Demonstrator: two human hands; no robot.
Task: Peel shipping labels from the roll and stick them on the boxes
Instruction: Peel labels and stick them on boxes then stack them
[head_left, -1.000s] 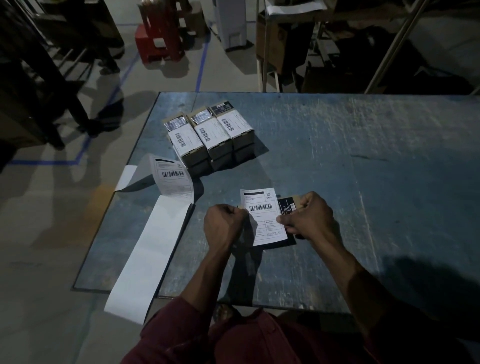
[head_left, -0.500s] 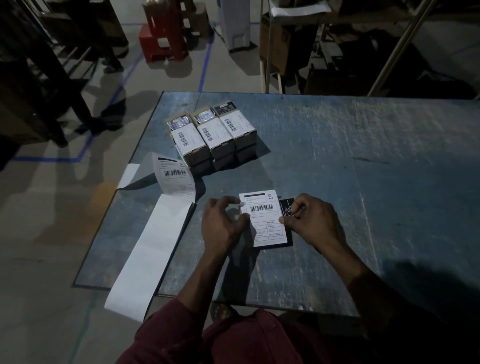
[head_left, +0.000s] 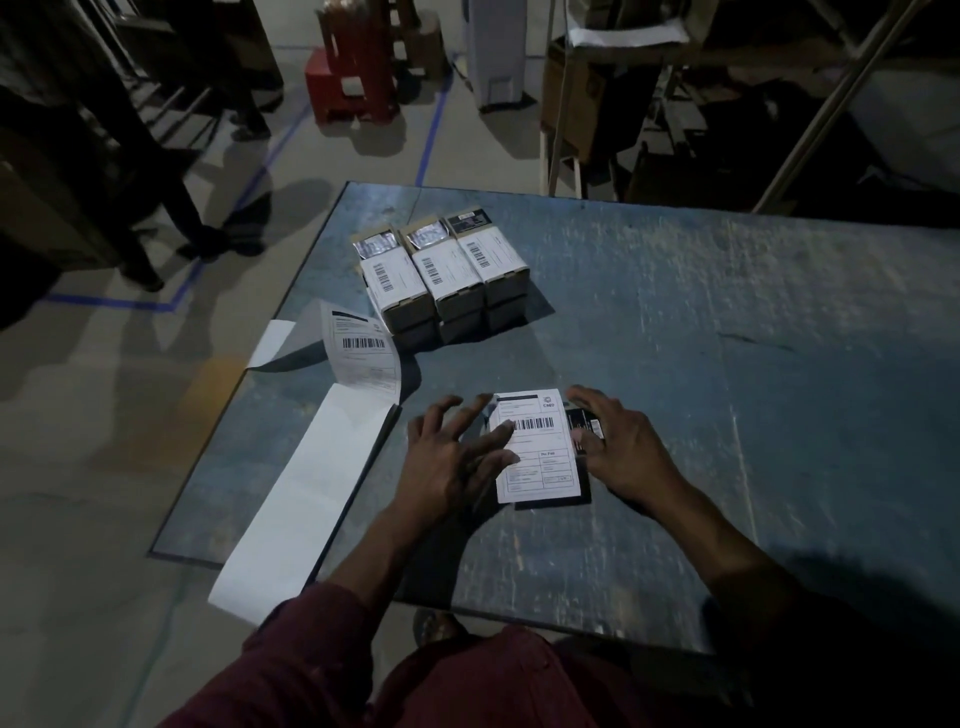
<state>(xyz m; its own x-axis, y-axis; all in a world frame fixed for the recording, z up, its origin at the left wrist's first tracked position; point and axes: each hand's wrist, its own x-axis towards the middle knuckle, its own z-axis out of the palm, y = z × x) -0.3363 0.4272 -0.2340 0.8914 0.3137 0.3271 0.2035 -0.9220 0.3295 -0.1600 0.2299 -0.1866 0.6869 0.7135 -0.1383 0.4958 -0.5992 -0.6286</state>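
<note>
- We count one dark box (head_left: 582, 457) lying flat on the blue table (head_left: 727, 364), near its front edge, between the two hands.
- One white shipping label (head_left: 537, 447) lies on top of that box, covering most of its upper face; a dark strip of the box shows along the right and bottom sides.
- We count three labelled boxes (head_left: 447, 275) on top at the far left of the table, side by side and touching; darker box fronts show beneath them, so we read a second layer, though its count is not certain.
- One label strip (head_left: 306, 488) runs from the left table edge and hangs over the front; one printed label (head_left: 363, 348) stands curled up at its far end, just beside the stack.
- Left hand (head_left: 452, 462): fingers spread and nearly straight, gripping nothing; two fingertips (head_left: 506, 431) lie on the left part of the label.
- Right hand (head_left: 623, 452): fingers extended and slightly splayed, gripping nothing; they rest against the right side of the box. Whether they press down we cannot tell.
- A maroon sleeve (head_left: 311, 649) covers the left upper arm.
</note>
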